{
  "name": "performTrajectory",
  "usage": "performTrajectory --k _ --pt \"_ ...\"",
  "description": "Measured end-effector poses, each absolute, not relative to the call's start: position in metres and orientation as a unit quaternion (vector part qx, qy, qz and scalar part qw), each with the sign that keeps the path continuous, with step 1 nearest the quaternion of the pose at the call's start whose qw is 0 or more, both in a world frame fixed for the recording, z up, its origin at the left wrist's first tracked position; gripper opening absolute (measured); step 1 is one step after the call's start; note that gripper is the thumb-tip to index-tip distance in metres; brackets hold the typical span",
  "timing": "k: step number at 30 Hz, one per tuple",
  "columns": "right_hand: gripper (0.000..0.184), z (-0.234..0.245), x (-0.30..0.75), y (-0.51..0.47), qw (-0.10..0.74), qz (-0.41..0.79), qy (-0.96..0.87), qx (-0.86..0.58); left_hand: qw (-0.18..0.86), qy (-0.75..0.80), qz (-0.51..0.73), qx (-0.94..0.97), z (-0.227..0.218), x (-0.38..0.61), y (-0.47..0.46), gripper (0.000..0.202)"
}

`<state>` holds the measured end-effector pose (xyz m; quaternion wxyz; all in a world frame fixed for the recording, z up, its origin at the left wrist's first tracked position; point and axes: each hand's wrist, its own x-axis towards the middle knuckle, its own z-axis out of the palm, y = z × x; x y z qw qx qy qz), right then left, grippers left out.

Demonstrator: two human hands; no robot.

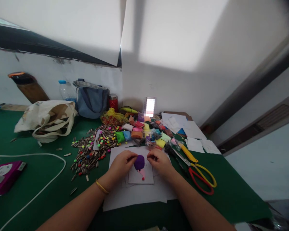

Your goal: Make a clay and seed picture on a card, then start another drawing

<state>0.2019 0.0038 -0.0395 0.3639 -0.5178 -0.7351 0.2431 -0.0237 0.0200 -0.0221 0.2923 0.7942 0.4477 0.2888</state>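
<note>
Purple clay (prob. clay) sits on a small white card, btwn the 2 hands, w/ big white sheets under it. L hand has thumb + finger close to each other, right by the clay's left edge; can't tell if they're clamped on it. R hand has its tips bunched up just beside the clay, w/ a small gap; can't tell if they pinch a tiny thing.

Looks like the step is to set the purple bit neatly. Best to press soft, from the middle out, a bit from each side, so it lies flat & doesn't slide. Don't push on the thin pink bit, b/c it may bend or rip.

Clay is a bit longer than wide; its long way prob. runs from far to near. Pink bit goes from its near end, leaning a little R, down to a red dot on the person's side.
</note>
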Motion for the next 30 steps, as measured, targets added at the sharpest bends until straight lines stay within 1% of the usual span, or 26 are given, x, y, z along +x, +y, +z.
performTrajectory --k 5,11,17,21,25,30 --pt "0.012 -0.038 0.198 0.002 0.304 0.203 -0.764 -0.532 0.282 0.468 0.262 0.796 -0.021 -0.026 0.021 0.02" --pt "0.011 -0.033 0.192 0.001 0.242 0.177 -0.772 -0.561 0.264 0.472 0.242 0.806 -0.027 -0.026 0.022 0.02" --pt "0.012 -0.034 0.194 0.001 0.229 0.181 -0.775 -0.56 0.261 0.47 0.238 0.809 -0.027 -0.027 0.021 0.02" --pt "0.019 -0.037 0.2 0.0 0.239 0.182 -0.785 -0.541 0.263 0.468 0.238 0.809 -0.025 -0.027 0.02 0.02" --pt "0.022 -0.038 0.208 0.0 0.252 0.153 -0.804 -0.516 0.265 0.468 0.236 0.809 -0.024 -0.027 0.019 0.019" --pt "0.025 -0.033 0.211 -0.002 0.215 0.123 -0.832 -0.496 0.266 0.469 0.234 0.809 -0.025 -0.027 0.02 0.02"
